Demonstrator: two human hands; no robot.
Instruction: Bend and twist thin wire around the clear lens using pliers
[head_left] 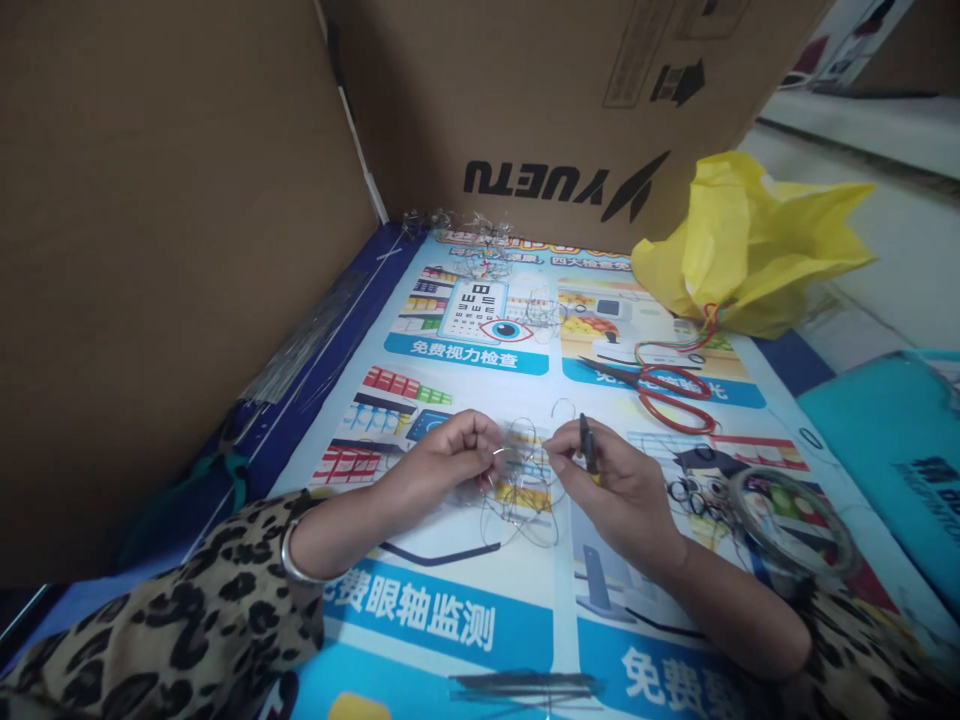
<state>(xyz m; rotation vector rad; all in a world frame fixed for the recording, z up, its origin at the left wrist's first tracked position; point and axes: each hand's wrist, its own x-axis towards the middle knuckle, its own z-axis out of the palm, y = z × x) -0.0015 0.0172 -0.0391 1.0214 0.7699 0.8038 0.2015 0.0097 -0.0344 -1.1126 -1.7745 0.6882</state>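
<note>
My left hand point(442, 462) is closed in a pinch on one end of a thin clear wire-and-bead piece point(521, 480) that lies in loops over a printed poster point(480, 560). My right hand point(611, 480) faces it, fingers closed on the other side of the same wire, with a small dark tool point(588, 440) standing up between its fingers. The two hands are a few centimetres apart, just above the poster. A silver bangle sits on my left wrist and leopard-print sleeves cover both forearms.
Red-handled scissors point(664, 390) lie right of centre. A yellow plastic bag point(750, 245) sits at the back right, a teal bag point(892, 450) at the right edge. Cardboard boxes point(150, 250) wall the left and back. A wire coil point(795, 515) and more clear bead pieces point(487, 255) lie on the poster.
</note>
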